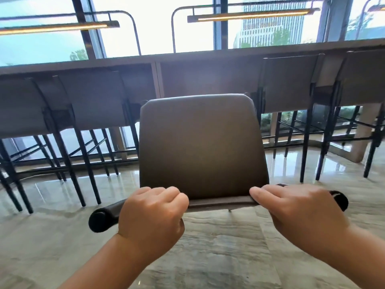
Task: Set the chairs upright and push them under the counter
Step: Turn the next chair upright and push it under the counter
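Note:
A brown bar chair point(203, 147) stands right in front of me, its seat stretching away toward the counter point(187, 57). My left hand point(152, 213) is closed over the left part of the chair's curved backrest rail. My right hand point(300, 209) grips the same rail on the right. The seat's far edge lies just short of an open gap below the counter. The chair's legs are hidden beneath the seat.
Two matching chairs point(98, 101) stand tucked at the counter on the left, two more chairs point(289, 84) on the right, their black legs bordering the gap. A glossy marble floor point(218, 247) lies under me. Lamps point(250, 14) and tall windows stand behind the counter.

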Available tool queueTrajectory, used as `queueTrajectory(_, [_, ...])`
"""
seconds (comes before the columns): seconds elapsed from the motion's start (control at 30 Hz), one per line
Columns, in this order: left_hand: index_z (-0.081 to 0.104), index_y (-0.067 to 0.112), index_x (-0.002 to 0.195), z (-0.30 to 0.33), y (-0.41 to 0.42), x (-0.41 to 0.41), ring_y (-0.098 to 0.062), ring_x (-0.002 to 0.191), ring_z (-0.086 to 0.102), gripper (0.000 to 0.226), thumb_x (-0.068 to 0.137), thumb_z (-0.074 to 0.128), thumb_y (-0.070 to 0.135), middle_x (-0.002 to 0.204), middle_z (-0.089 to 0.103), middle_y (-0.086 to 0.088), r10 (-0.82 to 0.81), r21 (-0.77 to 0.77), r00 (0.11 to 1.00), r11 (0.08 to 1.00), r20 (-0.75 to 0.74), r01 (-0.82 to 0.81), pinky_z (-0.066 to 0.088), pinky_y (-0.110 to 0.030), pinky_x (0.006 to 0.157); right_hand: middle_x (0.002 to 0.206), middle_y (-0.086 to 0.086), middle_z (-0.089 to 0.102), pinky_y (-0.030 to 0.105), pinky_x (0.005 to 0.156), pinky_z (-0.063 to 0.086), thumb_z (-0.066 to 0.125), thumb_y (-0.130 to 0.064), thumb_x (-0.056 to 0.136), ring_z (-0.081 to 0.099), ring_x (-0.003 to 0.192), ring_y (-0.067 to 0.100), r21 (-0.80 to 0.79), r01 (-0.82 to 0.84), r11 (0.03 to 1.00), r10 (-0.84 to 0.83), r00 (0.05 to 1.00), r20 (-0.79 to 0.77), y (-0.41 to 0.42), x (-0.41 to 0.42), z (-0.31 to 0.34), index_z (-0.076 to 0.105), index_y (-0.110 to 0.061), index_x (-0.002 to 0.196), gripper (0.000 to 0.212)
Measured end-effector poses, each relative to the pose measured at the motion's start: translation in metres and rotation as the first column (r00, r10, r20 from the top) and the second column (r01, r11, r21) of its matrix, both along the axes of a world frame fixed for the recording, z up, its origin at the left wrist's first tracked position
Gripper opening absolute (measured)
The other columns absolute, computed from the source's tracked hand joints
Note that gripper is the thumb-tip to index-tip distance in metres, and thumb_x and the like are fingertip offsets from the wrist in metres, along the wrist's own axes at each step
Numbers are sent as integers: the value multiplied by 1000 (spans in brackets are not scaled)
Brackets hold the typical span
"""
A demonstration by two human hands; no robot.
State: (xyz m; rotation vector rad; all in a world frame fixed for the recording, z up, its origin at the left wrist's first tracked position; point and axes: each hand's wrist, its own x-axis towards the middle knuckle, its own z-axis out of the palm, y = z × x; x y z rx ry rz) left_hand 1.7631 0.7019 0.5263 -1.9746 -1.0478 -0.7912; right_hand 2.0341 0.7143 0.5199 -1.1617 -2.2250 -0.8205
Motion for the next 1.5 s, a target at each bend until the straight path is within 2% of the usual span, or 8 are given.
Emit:
queueTrajectory(0.27, [68, 16, 65, 89, -10, -11, -25, 57, 66, 23, 60, 48, 5, 69, 69, 2, -53, 13, 998, 999, 26, 52, 48, -30, 48, 51, -4, 50, 17, 43, 20, 72, 3, 53, 40, 31, 23, -9, 49, 999, -49, 998, -27, -21, -4, 91, 61, -21, 73, 33])
queueTrajectory(0.37, [71, 15, 115, 127, 11, -9, -27, 116, 64, 51, 71, 44, 10, 127, 67, -5, -56, -95, 998, 994, 32, 58, 52, -39, 84, 55, -1, 52, 22, 37, 28, 64, -3, 72, 44, 35, 24, 20, 69, 997, -68, 997, -25, 2, -9, 121, 64, -17, 81, 17])
queueTrajectory(0.47, [44, 18, 145, 163, 46, -9, -35, 141, 37, 67, 79, 44, 30, 154, 38, -13, 62, -264, 996, 962, -62, -77, 37, -55, 106, 64, 2, 54, 28, 37, 36, 54, -11, 89, 47, 44, 26, 79, 71, 994, -67, 997, -50, 41, -14, 148, 65, -14, 95, 13])
queueTrajectory(0.57, [35, 21, 150, 194, 90, -13, -35, 145, 29, 68, 88, 44, 46, 158, 30, -14, 115, -373, 975, 910, -188, -180, 34, -60, 109, 101, 11, 66, 43, 65, 52, 65, -11, 88, 64, 85, 34, 44, 118, 992, -116, 992, -57, 84, -22, 173, 63, -13, 114, 26])
queueTrajectory(0.67, [27, 26, 153, 216, 126, -11, -33, 147, 24, 72, 91, 50, 53, 160, 25, -13, 178, -471, 963, 845, -201, -255, 32, -59, 110, 135, 17, 53, 60, 98, 38, 68, -22, 85, 49, 124, 41, -90, 188, 978, -189, 982, 3, 119, -27, 197, 54, -17, 132, 49])
queueTrajectory(0.97, [-28, 50, 144, 245, 213, -6, -20, 142, -35, 94, 86, 43, 69, 162, -23, 2, 334, -687, 934, 651, -123, -323, -14, -51, 113, 148, 13, 42, 72, 97, 32, 65, -52, 77, 35, 137, 41, -457, 140, 879, -121, 990, 70, 199, -31, 253, 44, -29, 140, 70])
queueTrajectory(1.13, [-20, 47, 148, 258, 259, -17, -22, 146, -27, 95, 81, 40, 74, 162, -19, 2, 284, -694, 947, 653, -149, -304, -13, -53, 114, 155, 9, 30, 72, 103, 25, 57, -57, 77, 26, 141, 40, -516, 131, 846, -102, 991, 84, 253, -38, 266, 29, -34, 148, 80])
queueTrajectory(1.5, [-27, 52, 143, 285, 388, -33, -20, 145, -28, 95, 77, 37, 77, 159, -24, 6, 166, -751, 980, 632, -106, -189, -16, -52, 113, 154, 6, 36, 68, 99, 36, 58, -60, 71, 31, 140, 40, -601, 210, 771, -147, 977, 152, 377, -54, 307, 37, -36, 144, 80])
